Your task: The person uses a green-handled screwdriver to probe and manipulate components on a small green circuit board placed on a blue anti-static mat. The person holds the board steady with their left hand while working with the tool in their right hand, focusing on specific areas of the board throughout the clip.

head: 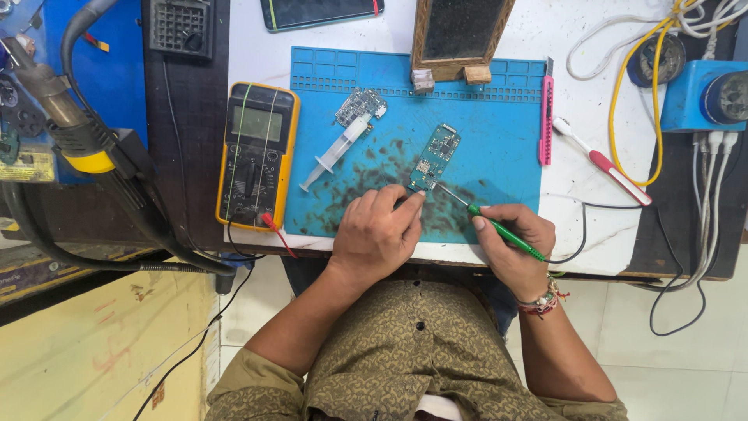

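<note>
A small teal circuit board (434, 156) lies on a blue work mat (499, 132). My left hand (375, 234) rests on the mat with its fingertips pressing the board's near end. My right hand (514, 245) holds a green-handled screwdriver (499, 230), and its metal tip touches the board's lower corner. A second, smaller board (362, 105) lies farther up the mat with a clear syringe (336, 152) next to it.
A yellow multimeter (255, 156) stands left of the mat, a red probe lead by it. A pink knife (545, 121) and a red-and-white toothbrush (604, 164) lie to the right. A wooden-framed stand (460, 35), a phone (319, 12), cables (647, 93) and a hot-air nozzle (62, 117) surround.
</note>
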